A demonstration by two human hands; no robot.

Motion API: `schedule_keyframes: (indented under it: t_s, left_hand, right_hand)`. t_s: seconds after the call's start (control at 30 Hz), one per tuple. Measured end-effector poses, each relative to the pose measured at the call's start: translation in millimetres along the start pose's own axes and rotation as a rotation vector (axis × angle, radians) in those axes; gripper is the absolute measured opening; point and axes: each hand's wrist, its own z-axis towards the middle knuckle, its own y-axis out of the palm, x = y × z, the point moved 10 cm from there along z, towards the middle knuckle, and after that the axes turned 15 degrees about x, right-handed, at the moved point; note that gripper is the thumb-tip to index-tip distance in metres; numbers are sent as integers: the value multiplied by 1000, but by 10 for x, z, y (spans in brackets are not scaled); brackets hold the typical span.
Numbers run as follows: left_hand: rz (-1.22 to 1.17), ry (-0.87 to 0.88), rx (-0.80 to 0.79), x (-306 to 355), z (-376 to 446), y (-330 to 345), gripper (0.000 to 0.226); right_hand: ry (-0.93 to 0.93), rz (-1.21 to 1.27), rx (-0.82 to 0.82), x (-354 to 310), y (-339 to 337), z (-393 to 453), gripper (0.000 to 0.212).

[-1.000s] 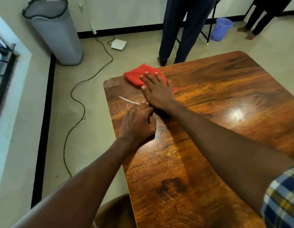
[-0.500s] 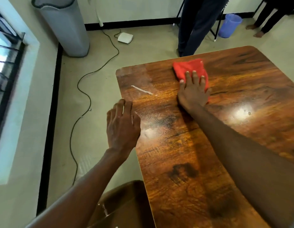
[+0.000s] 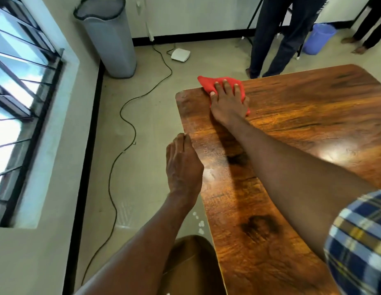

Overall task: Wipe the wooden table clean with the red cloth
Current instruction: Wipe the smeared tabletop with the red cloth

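My right hand [image 3: 227,103] presses flat on the red cloth [image 3: 208,84] near the far left corner of the wooden table [image 3: 302,128]. One tip of the cloth hangs past the far edge. My left hand [image 3: 182,165] hovers just off the table's left edge, fingers together and slightly cupped, holding nothing I can see. A faint pale dusty film lies on the wood beside it.
On the floor to the left runs a black cable [image 3: 123,116] to a white box [image 3: 180,54]. A grey bin [image 3: 108,37] stands by the wall. A person's legs [image 3: 277,39] stand just beyond the table, near a blue bucket [image 3: 318,38]. Small white crumbs [image 3: 199,222] lie on the floor.
My right hand slid the cloth right, then back left to the far corner. The white strip seen earlier on the table is gone. My left hand left the tabletop and moved off its left edge.
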Motion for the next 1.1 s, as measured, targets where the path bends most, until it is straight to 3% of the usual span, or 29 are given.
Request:
schedule_keyframes:
  t_s: [0.13, 0.23, 0.3, 0.4, 0.43, 0.53, 0.63, 0.77, 0.9, 1.1]
  left_hand:
    - [-36, -69, 12, -31, -20, -6, 39]
    - [-28, -119, 23, -84, -35, 2, 41]
    - [-23, -127, 13, -74, -48, 8, 34]
    - [-8, -97, 8, -55, -37, 5, 29]
    - [-8, -93, 10, -60, -30, -4, 28]
    - [-45, -131, 21, -50, -39, -59, 23]
    - [-90, -278, 53, -140, -91, -165, 19]
    - [-339, -543, 46, -200, -416, -232, 25]
    - [-618, -645, 17, -157, -558, -204, 32]
    - [-984, -909, -32, -234, -720, -115, 37]
  right_hand:
    - [-386, -26, -134, -541, 132, -289, 56]
    - [-667, 3, -240, -589, 140, -499, 54]
    - [-618, -14, -186, -438, 103, -396, 53]
    - [-288, -18, -69, -316, 70, -218, 55]
    - [-267, -16, -69, -408, 94, -262, 55]
    - [-469, 3, -139, -709, 103, -651, 54]
    - [-640, 25, -172, -660, -30, -1155, 52]
    - [-466, -9, -103, -252, -149, -1298, 55]
    - [-280, -30, -97, -357, -41, -914, 60]
    - [-449, -20, -116, -547, -97, -1535, 58]
